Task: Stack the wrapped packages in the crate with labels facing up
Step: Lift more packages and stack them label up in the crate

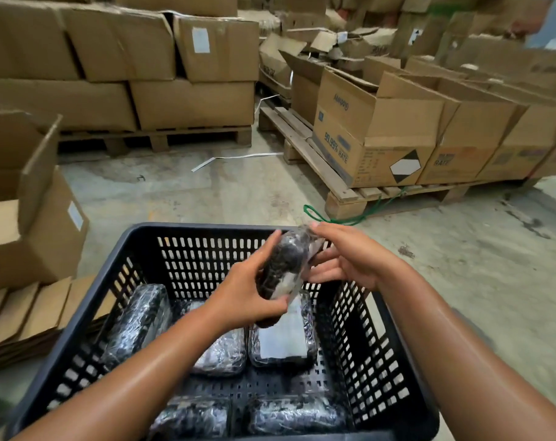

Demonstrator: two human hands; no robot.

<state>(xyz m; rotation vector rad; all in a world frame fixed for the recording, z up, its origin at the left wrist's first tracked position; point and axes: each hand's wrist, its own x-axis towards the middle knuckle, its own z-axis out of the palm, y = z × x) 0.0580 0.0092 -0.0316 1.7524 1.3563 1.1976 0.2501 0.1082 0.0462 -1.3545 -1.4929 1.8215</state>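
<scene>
A black perforated plastic crate (203, 230) stands on the floor in front of me. Above its far right part I hold a dark package wrapped in clear film (284, 268), tilted on edge. My left hand (248, 294) grips its lower left side. My right hand (343, 256) holds its upper right end with the fingertips. Several wrapped packages lie on the crate floor. One at the back right (283, 342) shows a white label facing up. One at the left (140, 319) leans against the crate wall. Two more (191, 418) lie at the near edge.
Pallets with cardboard boxes stand at the back left (191, 103) and at the right (375, 144). An open carton (31, 218) and flattened cardboard (31, 313) lie at the left. A green cord (340, 218) and white strapping (235, 159) lie on the concrete floor.
</scene>
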